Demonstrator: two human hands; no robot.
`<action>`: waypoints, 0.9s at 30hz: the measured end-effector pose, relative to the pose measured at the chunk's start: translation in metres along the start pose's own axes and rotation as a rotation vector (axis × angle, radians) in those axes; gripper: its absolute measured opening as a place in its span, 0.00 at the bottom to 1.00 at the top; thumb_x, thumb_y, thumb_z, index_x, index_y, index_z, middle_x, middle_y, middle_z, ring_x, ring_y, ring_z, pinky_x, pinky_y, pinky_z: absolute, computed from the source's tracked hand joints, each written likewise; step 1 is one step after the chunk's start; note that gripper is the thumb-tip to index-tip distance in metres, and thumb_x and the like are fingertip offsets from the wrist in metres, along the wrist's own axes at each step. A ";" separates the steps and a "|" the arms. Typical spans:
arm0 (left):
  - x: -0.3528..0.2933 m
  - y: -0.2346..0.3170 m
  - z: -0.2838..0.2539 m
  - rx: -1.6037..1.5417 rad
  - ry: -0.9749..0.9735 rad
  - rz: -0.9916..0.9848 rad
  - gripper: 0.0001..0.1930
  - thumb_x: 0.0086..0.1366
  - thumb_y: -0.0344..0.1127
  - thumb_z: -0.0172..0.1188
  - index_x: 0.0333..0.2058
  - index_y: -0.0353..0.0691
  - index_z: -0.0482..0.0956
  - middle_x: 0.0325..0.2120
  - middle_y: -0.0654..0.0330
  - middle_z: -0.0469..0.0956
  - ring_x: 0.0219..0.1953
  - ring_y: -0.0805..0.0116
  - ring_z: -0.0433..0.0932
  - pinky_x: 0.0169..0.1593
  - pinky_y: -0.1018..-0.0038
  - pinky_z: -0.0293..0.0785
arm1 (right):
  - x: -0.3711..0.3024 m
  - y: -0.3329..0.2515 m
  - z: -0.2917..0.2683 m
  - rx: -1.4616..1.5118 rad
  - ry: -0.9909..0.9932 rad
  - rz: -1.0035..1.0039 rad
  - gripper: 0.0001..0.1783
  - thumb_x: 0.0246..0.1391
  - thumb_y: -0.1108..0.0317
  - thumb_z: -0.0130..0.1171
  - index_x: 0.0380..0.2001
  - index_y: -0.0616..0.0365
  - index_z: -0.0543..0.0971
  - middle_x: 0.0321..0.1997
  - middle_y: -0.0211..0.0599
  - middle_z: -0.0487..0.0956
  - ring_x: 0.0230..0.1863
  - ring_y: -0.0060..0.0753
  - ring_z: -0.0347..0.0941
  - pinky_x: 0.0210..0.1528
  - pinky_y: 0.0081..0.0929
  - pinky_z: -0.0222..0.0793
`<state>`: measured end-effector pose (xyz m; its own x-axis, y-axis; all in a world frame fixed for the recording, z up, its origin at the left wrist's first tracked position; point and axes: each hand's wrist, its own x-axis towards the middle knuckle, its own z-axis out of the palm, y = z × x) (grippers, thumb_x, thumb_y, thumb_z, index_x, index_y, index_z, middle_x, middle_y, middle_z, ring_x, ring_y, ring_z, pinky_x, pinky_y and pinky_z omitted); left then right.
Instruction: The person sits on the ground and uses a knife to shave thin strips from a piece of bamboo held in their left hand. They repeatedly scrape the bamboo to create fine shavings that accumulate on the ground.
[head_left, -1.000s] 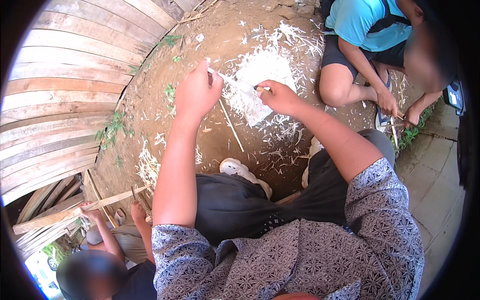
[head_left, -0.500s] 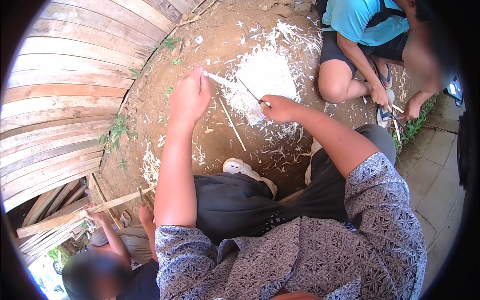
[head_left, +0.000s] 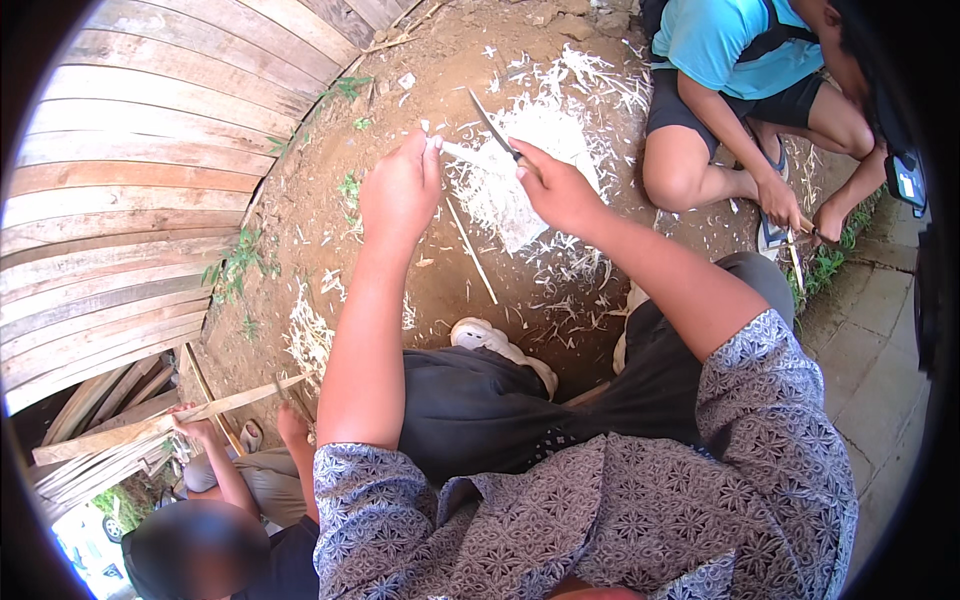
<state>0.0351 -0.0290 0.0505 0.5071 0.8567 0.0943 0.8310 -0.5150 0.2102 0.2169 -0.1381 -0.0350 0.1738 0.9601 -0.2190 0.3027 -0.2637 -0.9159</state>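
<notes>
Closed in a fist, my left hand (head_left: 398, 192) holds a thin pale wooden stick (head_left: 458, 152) that points right from the fingers. My right hand (head_left: 556, 192) grips a knife (head_left: 490, 121) by its handle, the narrow dark blade slanting up and left. The blade is beside the far end of the stick; whether they touch I cannot tell. Below both hands a heap of whitish shavings (head_left: 550, 130) covers the ground. Another thin stick (head_left: 470, 250) lies on the soil between my forearms.
A plank wall (head_left: 130, 180) curves along the left. At upper right a person in a turquoise shirt (head_left: 715, 40) squats, working on a stick. At lower left another person (head_left: 270, 555) holds a wooden strip (head_left: 240, 400). Paving (head_left: 860, 340) runs along the right.
My right hand and the knife have risen away from me, the blade now standing steeper. My left hand has shifted slightly right with the stick.
</notes>
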 end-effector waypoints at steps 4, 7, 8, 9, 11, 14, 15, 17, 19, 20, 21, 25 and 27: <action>-0.002 0.004 0.004 -0.038 0.015 0.010 0.16 0.76 0.47 0.50 0.36 0.41 0.74 0.23 0.43 0.78 0.30 0.36 0.78 0.33 0.47 0.70 | -0.017 -0.022 0.017 -0.059 0.134 -0.372 0.28 0.68 0.67 0.50 0.71 0.50 0.66 0.40 0.54 0.81 0.40 0.52 0.79 0.46 0.42 0.72; -0.002 0.006 0.007 -0.038 0.019 0.034 0.17 0.77 0.48 0.49 0.36 0.41 0.73 0.23 0.42 0.78 0.29 0.35 0.78 0.32 0.46 0.70 | -0.022 -0.034 0.018 -0.069 0.126 -0.307 0.28 0.68 0.68 0.49 0.71 0.51 0.67 0.35 0.53 0.81 0.34 0.52 0.78 0.42 0.45 0.73; -0.002 0.007 0.008 -0.036 0.020 0.034 0.17 0.77 0.48 0.49 0.36 0.41 0.73 0.23 0.42 0.78 0.29 0.35 0.78 0.32 0.46 0.70 | -0.022 -0.036 0.015 -0.097 0.102 -0.247 0.28 0.68 0.69 0.49 0.70 0.51 0.68 0.33 0.53 0.81 0.33 0.53 0.78 0.41 0.45 0.73; -0.002 0.007 0.009 -0.040 0.018 0.041 0.17 0.77 0.48 0.48 0.36 0.40 0.73 0.23 0.42 0.77 0.29 0.35 0.78 0.32 0.46 0.70 | -0.021 -0.038 0.013 -0.145 0.047 -0.102 0.27 0.68 0.69 0.49 0.70 0.51 0.68 0.32 0.53 0.80 0.31 0.53 0.77 0.39 0.46 0.72; -0.002 0.007 0.010 -0.066 0.028 0.051 0.18 0.77 0.48 0.49 0.35 0.40 0.73 0.22 0.41 0.77 0.29 0.35 0.78 0.32 0.46 0.70 | -0.019 -0.036 0.009 0.038 0.093 -0.272 0.26 0.68 0.69 0.49 0.69 0.52 0.69 0.31 0.53 0.80 0.31 0.54 0.78 0.40 0.46 0.73; -0.002 0.007 0.013 -0.095 0.041 0.052 0.18 0.77 0.48 0.49 0.34 0.39 0.73 0.21 0.42 0.76 0.28 0.35 0.77 0.31 0.47 0.70 | -0.018 -0.026 0.010 0.148 0.102 -0.326 0.27 0.68 0.69 0.48 0.69 0.51 0.68 0.32 0.53 0.81 0.36 0.56 0.80 0.42 0.47 0.73; -0.002 0.008 0.013 -0.101 0.059 0.063 0.18 0.77 0.48 0.49 0.34 0.39 0.73 0.21 0.42 0.76 0.27 0.35 0.77 0.31 0.48 0.69 | -0.020 -0.021 0.013 0.093 0.092 -0.281 0.27 0.68 0.69 0.48 0.70 0.51 0.67 0.33 0.53 0.81 0.37 0.56 0.80 0.43 0.47 0.73; -0.002 0.009 0.015 -0.092 0.078 0.085 0.18 0.77 0.47 0.49 0.33 0.39 0.73 0.21 0.42 0.76 0.27 0.36 0.76 0.30 0.49 0.69 | -0.023 -0.012 0.017 -0.044 0.009 -0.149 0.28 0.69 0.67 0.48 0.71 0.48 0.65 0.36 0.55 0.82 0.39 0.57 0.80 0.44 0.47 0.74; -0.003 0.009 0.015 -0.117 0.094 0.095 0.18 0.77 0.47 0.49 0.33 0.39 0.73 0.21 0.42 0.75 0.26 0.36 0.75 0.30 0.51 0.68 | -0.023 -0.007 0.016 -0.133 -0.027 -0.079 0.28 0.69 0.67 0.48 0.71 0.48 0.66 0.38 0.56 0.82 0.39 0.57 0.80 0.45 0.46 0.74; -0.003 0.008 0.015 -0.145 0.092 0.087 0.18 0.77 0.47 0.50 0.32 0.38 0.73 0.21 0.42 0.75 0.26 0.36 0.75 0.30 0.51 0.68 | -0.022 -0.007 0.015 -0.201 -0.099 0.052 0.27 0.69 0.66 0.48 0.70 0.48 0.66 0.39 0.56 0.82 0.40 0.57 0.80 0.46 0.46 0.74; -0.004 0.007 0.015 -0.178 0.097 0.071 0.18 0.77 0.47 0.50 0.32 0.38 0.73 0.20 0.42 0.75 0.26 0.36 0.75 0.30 0.52 0.68 | -0.019 -0.008 0.013 -0.209 -0.077 0.082 0.27 0.69 0.66 0.47 0.70 0.48 0.67 0.37 0.55 0.82 0.38 0.57 0.80 0.44 0.46 0.74; -0.003 0.004 0.015 -0.160 0.085 0.067 0.19 0.77 0.47 0.50 0.32 0.38 0.73 0.20 0.42 0.74 0.26 0.36 0.75 0.30 0.52 0.68 | -0.006 -0.014 0.010 0.046 0.182 -0.300 0.26 0.69 0.67 0.48 0.70 0.48 0.68 0.36 0.54 0.82 0.36 0.53 0.81 0.43 0.45 0.73; -0.002 0.005 0.015 -0.154 0.087 0.079 0.19 0.77 0.47 0.50 0.32 0.38 0.73 0.20 0.42 0.74 0.26 0.37 0.75 0.30 0.52 0.68 | -0.003 -0.010 0.014 0.086 0.128 -0.267 0.26 0.69 0.67 0.48 0.69 0.49 0.68 0.36 0.54 0.82 0.36 0.53 0.81 0.43 0.45 0.74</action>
<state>0.0417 -0.0338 0.0372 0.5424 0.8162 0.1992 0.7409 -0.5765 0.3445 0.2002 -0.1374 -0.0303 0.2173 0.9734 0.0729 0.2745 0.0107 -0.9615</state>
